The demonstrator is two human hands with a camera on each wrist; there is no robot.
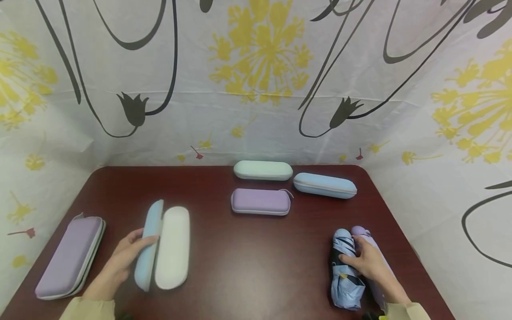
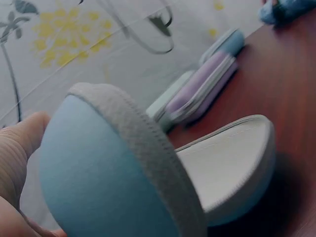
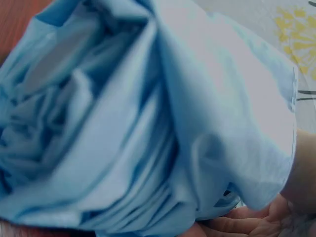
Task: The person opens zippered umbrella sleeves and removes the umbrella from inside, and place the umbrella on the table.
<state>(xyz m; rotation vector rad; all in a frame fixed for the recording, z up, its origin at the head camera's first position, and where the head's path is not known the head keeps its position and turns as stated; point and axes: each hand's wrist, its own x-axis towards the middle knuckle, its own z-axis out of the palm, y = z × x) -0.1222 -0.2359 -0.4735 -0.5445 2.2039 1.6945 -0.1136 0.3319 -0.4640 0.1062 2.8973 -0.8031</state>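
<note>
My left hand (image 1: pixel 127 254) holds the raised lid of a light-blue zip case (image 1: pixel 147 246), thumb on one side and fingers on the other. The case lies unzipped and spread apart, its white inside (image 1: pixel 173 249) facing up; the left wrist view shows the lid's grey rim (image 2: pixel 143 143) close up. At the right, my right hand (image 1: pixel 370 262) grips a folded light-blue umbrella (image 1: pixel 347 289) with a dark band around it. A folded purple umbrella (image 1: pixel 376 249) lies right beside it, partly hidden by that hand. Loose blue cloth (image 3: pixel 212 89) fills most of the right wrist view.
A purple zip case (image 1: pixel 70 258) lies at the left edge of the dark red table (image 1: pixel 256 266). Toward the back are a mint case (image 1: pixel 263 170), a light-blue case (image 1: pixel 325 185) and another purple case (image 1: pixel 261 201). Patterned white cloth (image 1: pixel 192 71) hangs around the table.
</note>
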